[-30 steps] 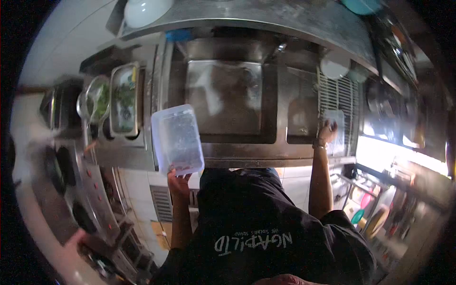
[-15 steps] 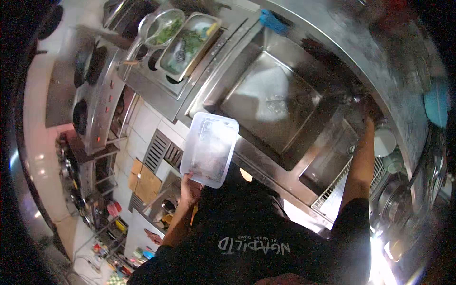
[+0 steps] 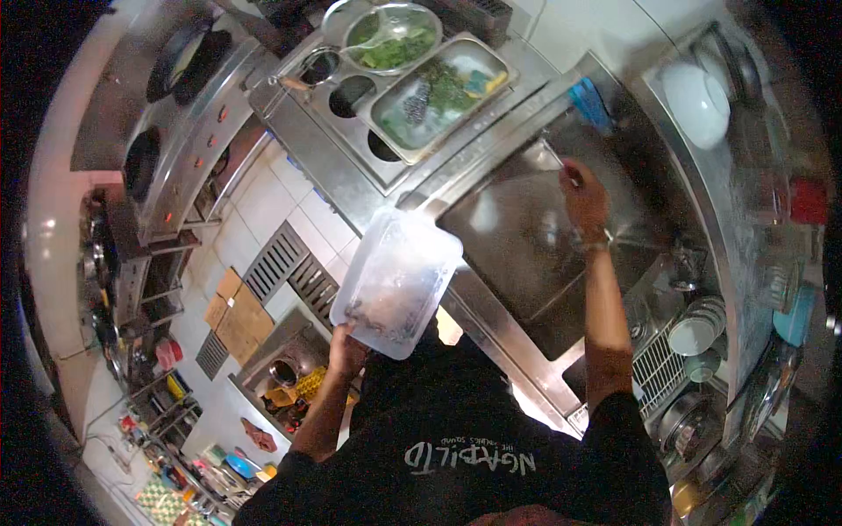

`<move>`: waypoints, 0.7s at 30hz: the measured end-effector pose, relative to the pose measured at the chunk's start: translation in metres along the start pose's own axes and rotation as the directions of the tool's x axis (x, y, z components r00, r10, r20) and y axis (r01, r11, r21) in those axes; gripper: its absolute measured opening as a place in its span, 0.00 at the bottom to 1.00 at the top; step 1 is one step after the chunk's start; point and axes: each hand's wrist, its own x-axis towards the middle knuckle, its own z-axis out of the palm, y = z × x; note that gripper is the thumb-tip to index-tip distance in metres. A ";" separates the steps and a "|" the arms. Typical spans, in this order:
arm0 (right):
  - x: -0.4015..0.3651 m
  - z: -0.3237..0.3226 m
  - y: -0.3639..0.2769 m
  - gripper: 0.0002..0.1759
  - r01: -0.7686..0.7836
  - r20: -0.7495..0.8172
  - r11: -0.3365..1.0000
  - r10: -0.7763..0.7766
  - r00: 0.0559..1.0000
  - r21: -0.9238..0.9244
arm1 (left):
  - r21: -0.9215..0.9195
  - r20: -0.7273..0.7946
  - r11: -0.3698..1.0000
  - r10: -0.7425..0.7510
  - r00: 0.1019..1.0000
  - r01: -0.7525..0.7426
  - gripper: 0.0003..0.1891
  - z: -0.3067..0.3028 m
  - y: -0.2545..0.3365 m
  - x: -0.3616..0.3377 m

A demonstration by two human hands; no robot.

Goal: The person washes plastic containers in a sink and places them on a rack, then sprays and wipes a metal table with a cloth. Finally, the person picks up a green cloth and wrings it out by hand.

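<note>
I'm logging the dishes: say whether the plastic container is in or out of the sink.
Out: the left hand holds the plastic container by one end, beside the sink.

Translucent rectangular plastic tub (image 3: 399, 280) in left hand (image 3: 349, 349)

The person wears a black T-shirt (image 3: 570, 478) with short, loose sleeves (image 3: 627, 430). On the cloth there is large white lettering (image 3: 469, 456), upside down in this view, with one smaller line above it. Behind the right hand (image 3: 585, 197), a thin, light-coloured band (image 3: 599, 238) circles the wrist.
</note>
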 end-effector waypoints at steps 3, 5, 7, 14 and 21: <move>0.071 0.082 -0.073 0.19 0.275 0.152 0.956 -0.258 0.954 -0.100 | -0.098 -0.090 0.994 0.029 0.995 -0.038 0.27 -0.038 0.000 0.005; 0.124 0.137 -0.067 0.20 0.520 0.276 0.817 -0.456 0.846 -0.248 | -0.215 -0.107 0.975 0.030 0.994 -0.053 0.27 -0.060 -0.003 0.009; 0.146 0.177 -0.084 0.20 0.457 0.394 0.769 -0.290 0.872 -0.447 | -0.113 -0.154 0.990 0.068 0.986 -0.086 0.29 -0.042 0.025 -0.010; 0.179 0.244 -0.067 0.25 0.471 0.610 0.481 0.184 0.771 -0.740 | -0.148 -0.143 0.983 0.084 0.986 -0.105 0.35 -0.043 0.031 -0.015; 0.127 0.116 -0.126 0.25 0.020 0.125 0.984 0.002 0.992 -0.174 | -0.036 0.214 0.998 -0.048 0.976 0.057 0.36 0.016 0.013 0.049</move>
